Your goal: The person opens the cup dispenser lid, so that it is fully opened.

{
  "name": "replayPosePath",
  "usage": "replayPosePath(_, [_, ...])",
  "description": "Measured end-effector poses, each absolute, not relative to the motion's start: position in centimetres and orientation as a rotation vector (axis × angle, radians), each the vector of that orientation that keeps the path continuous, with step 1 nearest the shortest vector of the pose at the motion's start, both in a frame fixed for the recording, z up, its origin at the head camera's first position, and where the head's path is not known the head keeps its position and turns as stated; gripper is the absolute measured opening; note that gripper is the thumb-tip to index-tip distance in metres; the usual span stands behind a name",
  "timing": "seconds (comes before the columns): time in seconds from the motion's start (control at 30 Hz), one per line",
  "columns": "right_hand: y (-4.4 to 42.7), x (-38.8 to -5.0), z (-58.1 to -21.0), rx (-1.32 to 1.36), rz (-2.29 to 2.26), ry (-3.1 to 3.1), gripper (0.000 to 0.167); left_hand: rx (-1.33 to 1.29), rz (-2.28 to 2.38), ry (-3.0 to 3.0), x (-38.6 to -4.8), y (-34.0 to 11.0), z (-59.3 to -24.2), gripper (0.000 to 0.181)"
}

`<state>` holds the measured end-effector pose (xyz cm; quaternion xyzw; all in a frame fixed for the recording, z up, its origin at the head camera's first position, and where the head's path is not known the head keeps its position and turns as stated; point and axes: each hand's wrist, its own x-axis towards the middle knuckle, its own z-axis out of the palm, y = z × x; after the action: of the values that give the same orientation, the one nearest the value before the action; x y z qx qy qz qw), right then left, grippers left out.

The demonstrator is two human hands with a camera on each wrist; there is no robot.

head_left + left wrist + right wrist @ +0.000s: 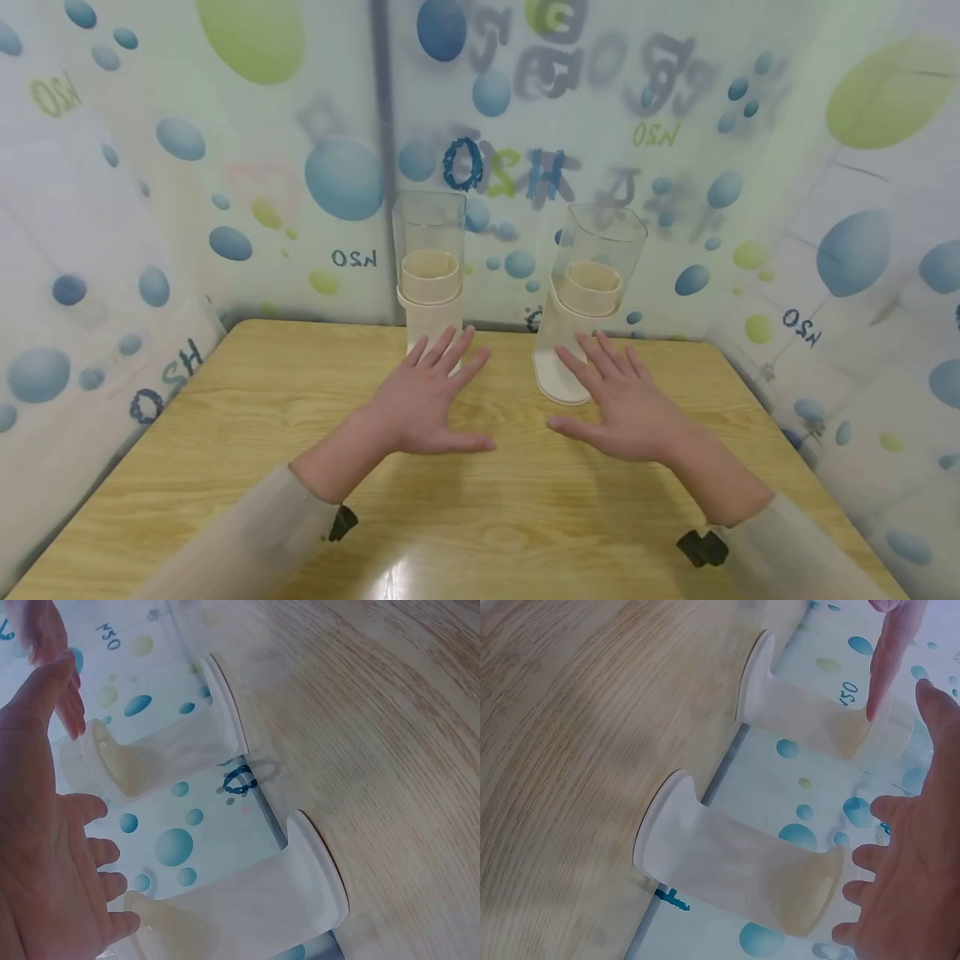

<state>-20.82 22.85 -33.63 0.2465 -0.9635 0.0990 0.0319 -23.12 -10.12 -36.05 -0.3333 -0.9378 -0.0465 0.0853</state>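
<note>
Beige long sleeves (pixel 247 529) enter from the lower corners, each with a small black fitting (pixel 702 548) at the cuff. Your left hand (pixel 423 404) and right hand (pixel 637 412) are palm down, fingers extended and spread, thumbs turned inward; neither has hold of anything. Shadows on the light wood-grain table (pixel 517 517) suggest that both are raised above it.

Two matching units stand upright and apart toward the table's far edge: a left white plastic stand (pixel 433 317) and a right white plastic stand (pixel 566 333). Each carries a clear, straight-walled container (pixel 429 218) with a cream ring (pixel 431 289) low inside. Each stand's flat, rounded foot (pixel 558 385) projects toward you, probably to resist forward tipping. Side-by-side spacing likely assigns one unit to each hand without crossing your arms. Locate each stand just beyond the fingertips of the corresponding hand; contact cannot be confirmed where they overlap in view.
</note>
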Motion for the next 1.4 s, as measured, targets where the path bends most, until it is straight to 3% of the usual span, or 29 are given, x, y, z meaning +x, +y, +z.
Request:
replayPosePath(0.17, [23.7, -20.8, -33.3, 0.689, 0.338, -2.93, 0.087, -1.002, -0.186, -2.775, -23.6, -9.6, -36.0, 0.111])
replayPosePath(0.37, [25.4, -21.3, -32.5, 0.488, 0.534, -2.775, 0.046, -0.975, -0.4, -2.688, -25.3, -8.6, -36.0, 0.08])
replayPosePath(0.53, [26.8, -22.1, -31.4, 0.412, 0.728, -2.609, 0.038, -0.959, -0.511, -2.7, -26.9, -7.5, -36.1, 0.07])
replayPosePath(0.7, [27.3, -23.5, -29.2, 0.381, 0.817, -2.48, 0.042, -0.991, -0.597, -2.739, -28.8, -5.9, -35.5, 0.072])
replayPosePath(1.03, [26.1, -27.1, -24.8, 0.296, 0.963, -2.461, 0.077, -0.983, -0.871, -2.826, -33.0, -1.9, -33.8, 0.091])
replayPosePath(1.23, [24.7, -29.1, -24.1, 0.309, 0.965, -2.49, 0.083, -0.961, -1.024, -2.842, -35.0, 0.1, -33.5, 0.113])
replayPosePath(1.4, [23.8, -29.9, -24.2, 0.28, 0.917, -2.492, 0.084, -0.897, -1.193, -2.822, -36.1, 1.5, -33.4, 0.12])
